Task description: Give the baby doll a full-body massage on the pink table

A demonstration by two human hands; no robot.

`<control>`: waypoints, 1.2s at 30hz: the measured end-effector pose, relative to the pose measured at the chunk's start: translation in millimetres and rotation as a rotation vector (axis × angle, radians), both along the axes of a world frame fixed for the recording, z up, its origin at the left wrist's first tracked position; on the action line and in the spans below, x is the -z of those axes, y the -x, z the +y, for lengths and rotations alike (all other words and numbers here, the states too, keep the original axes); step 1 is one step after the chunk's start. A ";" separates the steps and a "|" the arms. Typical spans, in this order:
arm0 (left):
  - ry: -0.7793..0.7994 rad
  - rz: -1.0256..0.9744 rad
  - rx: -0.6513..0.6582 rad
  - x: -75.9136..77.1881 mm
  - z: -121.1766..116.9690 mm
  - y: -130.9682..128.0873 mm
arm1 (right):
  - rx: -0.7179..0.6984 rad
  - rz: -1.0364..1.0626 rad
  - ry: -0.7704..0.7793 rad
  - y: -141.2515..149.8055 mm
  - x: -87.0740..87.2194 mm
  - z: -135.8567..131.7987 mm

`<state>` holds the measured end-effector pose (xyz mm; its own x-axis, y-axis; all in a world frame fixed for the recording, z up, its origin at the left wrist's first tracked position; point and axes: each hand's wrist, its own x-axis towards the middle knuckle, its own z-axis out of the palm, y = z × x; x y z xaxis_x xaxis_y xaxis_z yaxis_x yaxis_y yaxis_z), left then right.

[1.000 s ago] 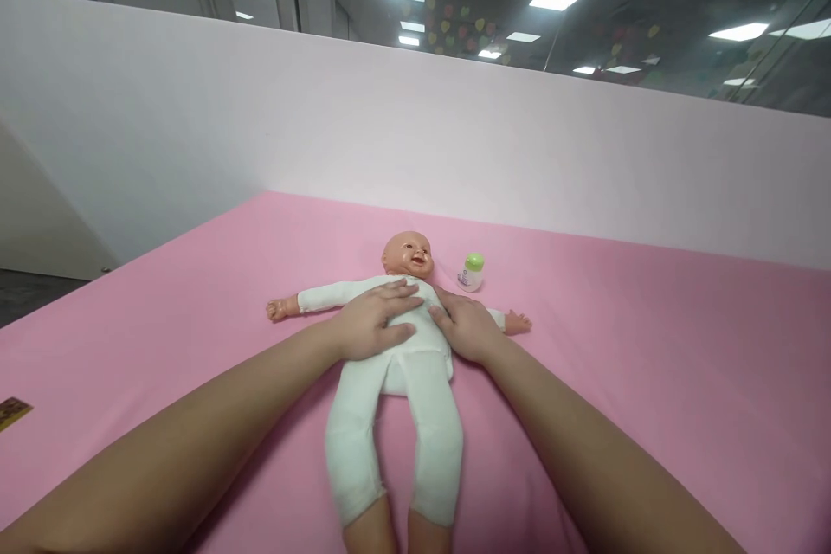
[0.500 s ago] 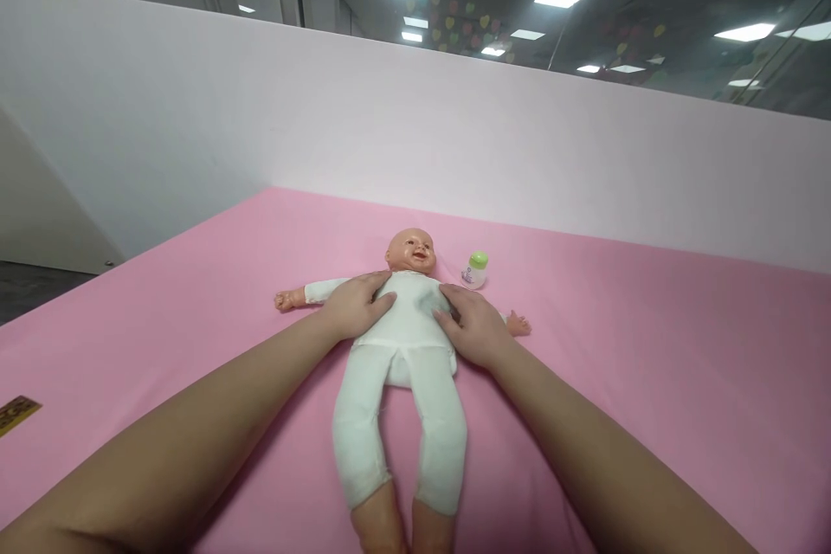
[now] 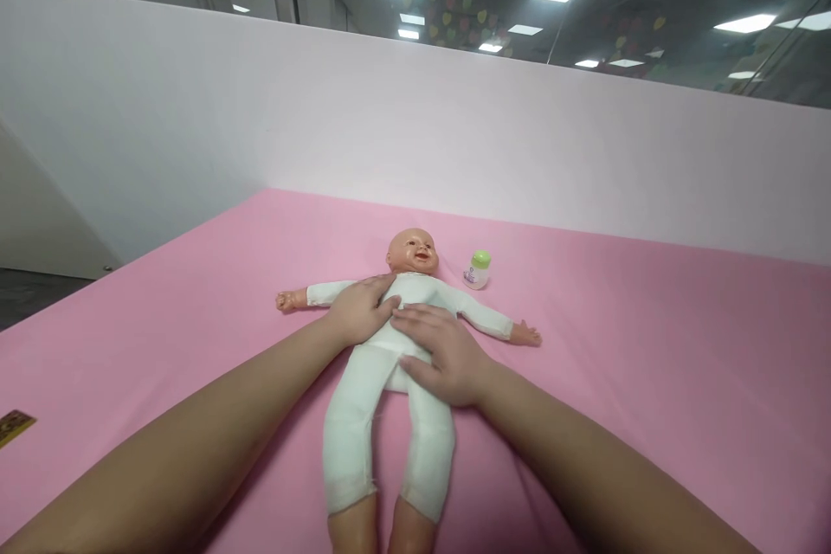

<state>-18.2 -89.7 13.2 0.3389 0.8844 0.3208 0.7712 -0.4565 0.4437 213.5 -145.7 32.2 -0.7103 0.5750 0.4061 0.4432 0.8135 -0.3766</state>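
A baby doll (image 3: 425, 290) with a white cloth body lies on its back, head away from me and arms spread. My left hand (image 3: 362, 309) rests flat on the side of its chest near the shoulder, fingers stretched out. Across its belly lies my right hand (image 3: 445, 351), fingers extended and thumb apart, near the top of the leg. Neither hand grips anything. Beside the doll's head stands a small jar (image 3: 478, 270) with a green lid. The doll's feet are cut off by the lower edge of the view.
Pink cloth (image 3: 623, 346) covers the surface under the doll. A white wall (image 3: 519, 138) rises behind it, with glass (image 3: 610, 17) above. At the far left lies a yellow and dark label (image 3: 16, 427).
My right hand has moved from the doll's side near the shoulder down and inward onto its belly, uncovering the arm. My left hand has stayed almost in place. The doll's legs have shifted slightly left.
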 end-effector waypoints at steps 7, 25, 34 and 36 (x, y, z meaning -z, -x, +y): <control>0.007 0.011 -0.018 6.2 -2.2 -11.9 | 0.217 -0.067 0.113 -30.9 8.9 42.9; -0.154 -0.270 0.451 -37.9 -71.0 -41.6 | 0.504 -0.236 0.231 -51.6 -4.2 41.3; -0.050 -0.177 0.365 -28.0 -58.6 -53.7 | 0.516 -0.243 0.201 -51.0 -3.7 43.1; -0.059 -0.130 0.276 -21.3 -41.7 -52.5 | 0.518 -0.239 0.191 -50.6 -3.1 44.4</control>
<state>34.3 -131.4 34.5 0.5164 0.7436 0.4248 0.5534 -0.6683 0.4972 264.2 -101.3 35.3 -0.3772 0.9176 0.1253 0.8540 0.3970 -0.3363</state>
